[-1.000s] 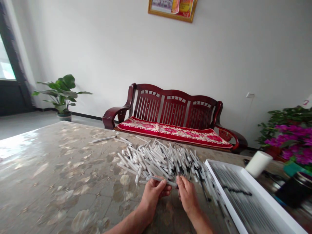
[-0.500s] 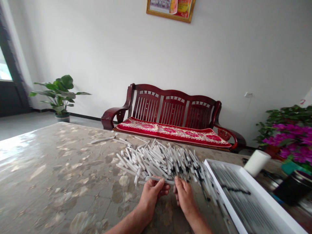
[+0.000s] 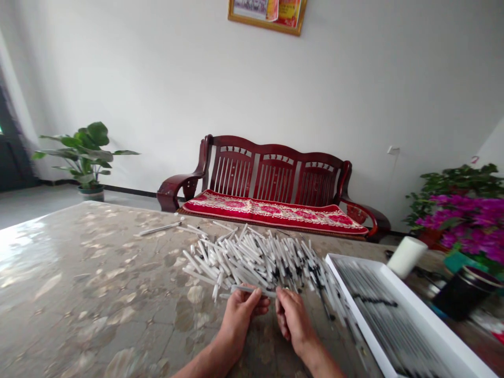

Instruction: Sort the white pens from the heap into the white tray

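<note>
A heap of several white plastic tubes with black parts (image 3: 252, 260) lies on the marble-patterned tabletop (image 3: 98, 278). My left hand (image 3: 240, 317) stands at the heap's near edge, shut around a single white tube (image 3: 252, 290). My right hand (image 3: 293, 317) is just right of it, fingers curled, with fingertips close to the tube's right end. Whether they touch that end is hidden. Between the hands, the tube lies crosswise, above the heap's front edge.
A white-rimmed tray (image 3: 354, 310) holding rows of dark-and-white tubes sits at right. Beyond it are a white cup (image 3: 407, 257), a black canister (image 3: 464, 293) and pink flowers (image 3: 464, 220). One loose tube (image 3: 159, 228) lies left. A red wooden bench (image 3: 275, 178) stands behind the table.
The whole view has drifted left as my head turned. My hands stay close together at the heap's edge, and my left hand still has the tube.
</note>
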The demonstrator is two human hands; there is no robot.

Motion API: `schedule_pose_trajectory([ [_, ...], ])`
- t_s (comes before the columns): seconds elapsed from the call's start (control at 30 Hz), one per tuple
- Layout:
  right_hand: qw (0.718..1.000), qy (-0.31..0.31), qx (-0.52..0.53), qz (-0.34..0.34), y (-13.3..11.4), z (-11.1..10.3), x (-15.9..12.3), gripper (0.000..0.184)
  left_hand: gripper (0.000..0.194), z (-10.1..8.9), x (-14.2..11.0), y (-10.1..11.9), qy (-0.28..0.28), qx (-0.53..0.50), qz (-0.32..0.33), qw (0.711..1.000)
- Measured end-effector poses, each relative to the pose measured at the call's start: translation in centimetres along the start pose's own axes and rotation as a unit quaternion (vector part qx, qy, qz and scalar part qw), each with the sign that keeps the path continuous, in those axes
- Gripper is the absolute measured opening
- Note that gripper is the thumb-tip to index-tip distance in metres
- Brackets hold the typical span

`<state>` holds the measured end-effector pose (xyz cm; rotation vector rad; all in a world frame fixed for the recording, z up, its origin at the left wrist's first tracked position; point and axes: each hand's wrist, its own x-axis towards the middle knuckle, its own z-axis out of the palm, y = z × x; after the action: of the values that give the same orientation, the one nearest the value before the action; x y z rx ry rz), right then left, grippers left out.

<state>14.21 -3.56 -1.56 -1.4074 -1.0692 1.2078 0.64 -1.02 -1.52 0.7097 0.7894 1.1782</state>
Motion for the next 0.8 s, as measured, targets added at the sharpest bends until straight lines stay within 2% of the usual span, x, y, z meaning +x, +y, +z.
schedule_pose_trajectory([
  [0.13, 0.999, 0.002, 0.03, 0.03, -0.6, 0.5, -0.2, 0.06, 0.048, 0.0, -0.3, 0.2, -0.006, 0.04, 0.054, 0.998],
  [0.23, 0.999, 0.012, 0.041, 0.027, -0.9, 0.3, -0.1, 0.06, 0.044, 0.0, -0.4, 0.3, -0.03, 0.063, 0.077, 0.995],
  [0.3, 0.999, 0.016, 0.05, 0.009, -1.0, -0.1, 0.1, 0.059, 0.045, 0.1, -0.5, 0.2, -0.054, 0.065, 0.049, 0.995],
  [0.43, 0.998, -0.006, 0.05, -0.035, -0.9, -1.4, 0.2, 0.053, 0.049, 0.1, -0.7, -0.2, -0.108, 0.047, -0.061, 0.991],
  [0.57, 0.997, -0.017, 0.017, -0.076, -0.6, -1.9, 0.2, 0.048, 0.06, 0.2, -1.3, -0.2, -0.193, 0.026, -0.183, 0.964],
  [0.63, 0.996, -0.015, -0.01, -0.082, -0.6, -2.0, 0.3, 0.047, 0.052, 0.2, -1.5, 0.0, -0.216, 0.023, -0.199, 0.955],
  [0.7, 0.994, 0.005, -0.06, -0.094, -0.5, -2.5, 0.8, 0.046, 0.044, 0.2, -1.3, 0.2, -0.211, 0.009, -0.188, 0.959],
  [0.77, 0.975, 0.072, -0.156, -0.141, -0.5, -3.7, 1.3, 0.041, 0.039, 0.1, -0.9, 0.3, -0.183, -0.018, -0.166, 0.969],
  [0.8, 0.954, 0.114, -0.217, -0.172, -0.5, -4.4, 1.6, 0.035, 0.038, 0.1, -0.6, 0.3, -0.163, -0.033, -0.154, 0.974],
])
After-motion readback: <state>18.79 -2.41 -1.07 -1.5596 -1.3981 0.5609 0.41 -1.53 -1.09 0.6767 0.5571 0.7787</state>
